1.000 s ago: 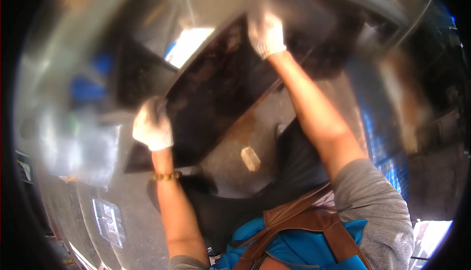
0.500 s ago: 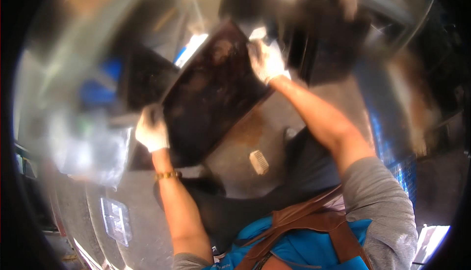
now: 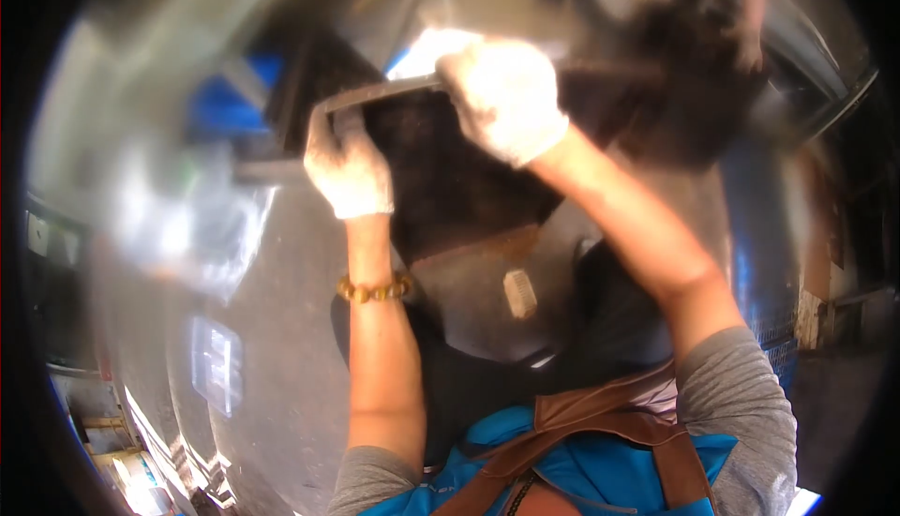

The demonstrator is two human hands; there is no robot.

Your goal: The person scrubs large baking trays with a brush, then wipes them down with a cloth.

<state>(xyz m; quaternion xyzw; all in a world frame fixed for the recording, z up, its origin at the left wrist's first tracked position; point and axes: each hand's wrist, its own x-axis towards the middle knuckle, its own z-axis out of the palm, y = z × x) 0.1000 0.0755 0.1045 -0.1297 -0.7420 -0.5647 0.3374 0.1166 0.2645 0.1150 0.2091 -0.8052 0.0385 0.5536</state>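
Observation:
A dark, flat rectangular panel [image 3: 445,174] is tilted up in front of me, its narrow upper edge facing me. Around the left end of that edge, my gloved left hand [image 3: 347,169] is closed, thumb on the near side. My gloved right hand [image 3: 506,104] grips the same edge further right; glare washes out its fingers. Below the panel, a small pale block with a ridged or bristled side [image 3: 518,294] lies on the brownish surface between my legs. The panel's material cannot be made out.
Clear plastic wrapping [image 3: 202,216] lies to the left, with a transparent plastic box [image 3: 216,364] nearer me. Another person's arm [image 3: 750,14] hangs at the upper right. A blue mesh crate [image 3: 776,358] stands at my right. The background is blurred.
The panel has turned from showing its broad face at a slant to showing its upper edge. My left hand has moved up and right, and the hands are closer together.

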